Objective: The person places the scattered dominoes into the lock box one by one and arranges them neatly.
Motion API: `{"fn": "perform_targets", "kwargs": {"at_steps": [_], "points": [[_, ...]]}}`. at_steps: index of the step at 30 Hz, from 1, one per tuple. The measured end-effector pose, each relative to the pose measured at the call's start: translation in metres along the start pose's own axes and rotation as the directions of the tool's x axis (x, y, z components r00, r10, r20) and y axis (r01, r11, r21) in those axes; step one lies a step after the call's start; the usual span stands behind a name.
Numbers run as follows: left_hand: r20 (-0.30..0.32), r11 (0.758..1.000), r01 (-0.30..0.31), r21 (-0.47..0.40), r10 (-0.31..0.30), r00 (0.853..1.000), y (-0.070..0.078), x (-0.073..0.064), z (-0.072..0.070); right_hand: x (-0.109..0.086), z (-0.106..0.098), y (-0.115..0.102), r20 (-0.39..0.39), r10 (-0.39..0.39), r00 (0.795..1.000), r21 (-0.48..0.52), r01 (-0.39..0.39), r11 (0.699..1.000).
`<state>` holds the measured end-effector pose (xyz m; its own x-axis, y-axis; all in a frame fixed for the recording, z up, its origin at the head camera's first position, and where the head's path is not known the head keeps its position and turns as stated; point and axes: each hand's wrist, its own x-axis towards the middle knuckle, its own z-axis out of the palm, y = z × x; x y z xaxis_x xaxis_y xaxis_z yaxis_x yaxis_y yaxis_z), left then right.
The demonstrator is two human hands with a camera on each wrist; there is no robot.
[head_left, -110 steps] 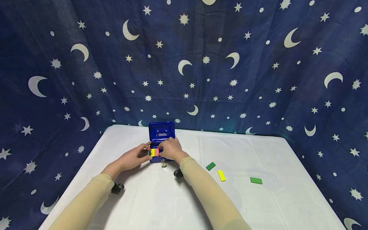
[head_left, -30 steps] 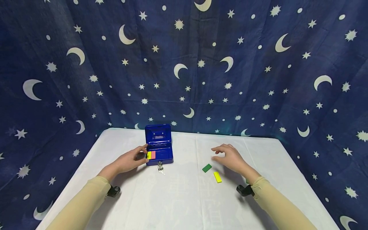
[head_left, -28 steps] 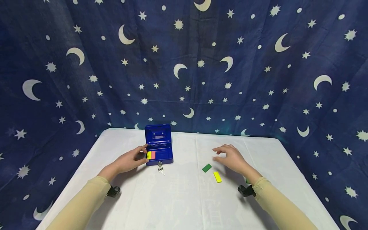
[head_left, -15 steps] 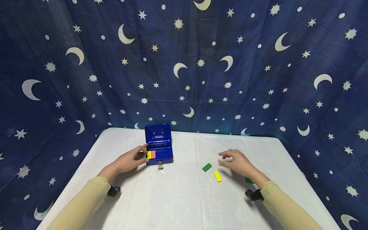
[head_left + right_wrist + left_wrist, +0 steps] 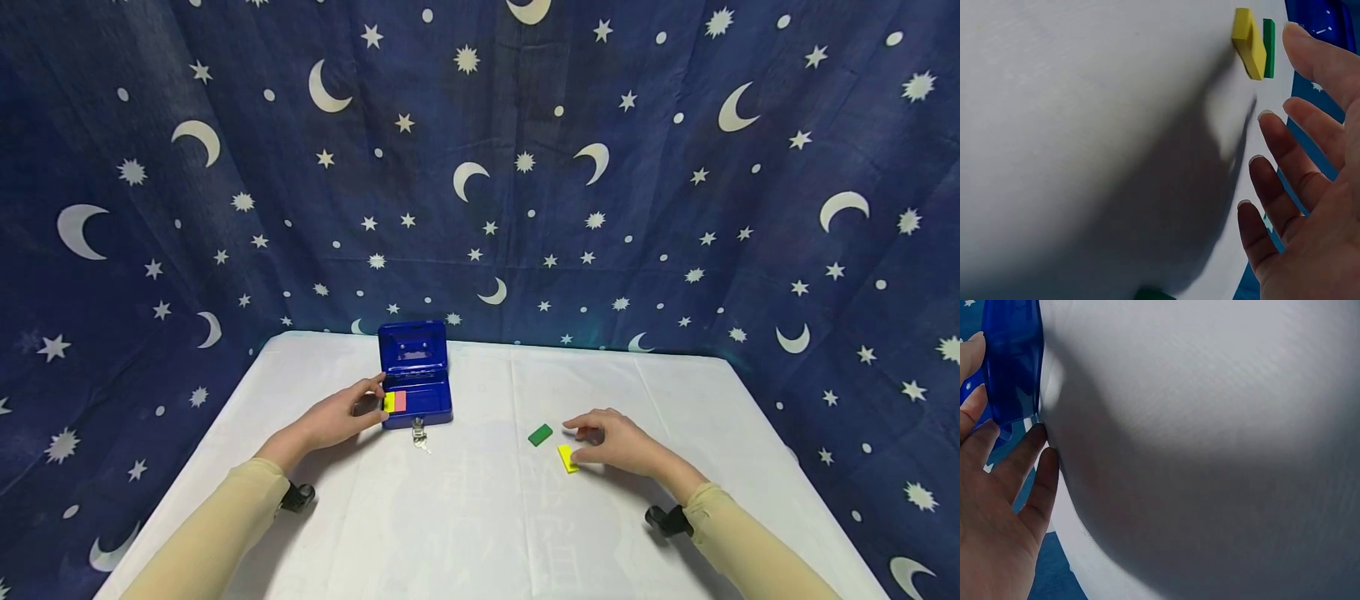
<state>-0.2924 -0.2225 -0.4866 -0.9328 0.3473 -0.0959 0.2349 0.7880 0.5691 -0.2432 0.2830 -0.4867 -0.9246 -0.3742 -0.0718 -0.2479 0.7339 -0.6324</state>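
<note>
Head view, from the left: the left hand (image 5: 330, 419) lies along the left side of a blue box (image 5: 432, 402), fingers spread and relaxed, thumb by the front left corner; how firmly it presses, I cannot tell. The box stands near the table's back edge, towards its back left corner, lid (image 5: 414, 343) raised. Inside, against the left wall, a yellow piece (image 5: 388, 402) and a pink piece (image 5: 400, 402) lie side by side. A latch (image 5: 417, 431) with keys (image 5: 422, 445) hangs at the front. A hard push from the left hand could slide the box over the cloth or jostle those two pieces.

Farther right, well apart from the box, a green block (image 5: 540, 434) lies flat on the table (image 5: 487, 525), with a yellow block (image 5: 567, 458) just beside it, nearer the front edge. The right hand (image 5: 622, 443) hovers over the yellow block's right side, fingers loosely bent and grasping nothing; the right wrist view shows its thumb apart from both blocks. Closing carelessly, the fingers could nudge the green block aside, since the two lie so near, or slip off the yellow one's low edges.
</note>
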Motion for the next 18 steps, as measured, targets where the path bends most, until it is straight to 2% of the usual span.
{"fn": "perform_targets", "kwargs": {"at_steps": [7,18], "points": [[-0.005,1.000,0.000,-0.002,0.000,1.000,-0.0005,0.0005,0.0005,-0.0030,0.0035,0.0027,0.008,-0.022,1.000,-0.047,0.022,0.999],[-0.011,1.000,-0.006,0.007,0.006,1.000,-0.0014,0.0005,0.0008,-0.0087,0.0063,0.0096,0.047,-0.053,0.997,0.012,0.053,0.999]]}}
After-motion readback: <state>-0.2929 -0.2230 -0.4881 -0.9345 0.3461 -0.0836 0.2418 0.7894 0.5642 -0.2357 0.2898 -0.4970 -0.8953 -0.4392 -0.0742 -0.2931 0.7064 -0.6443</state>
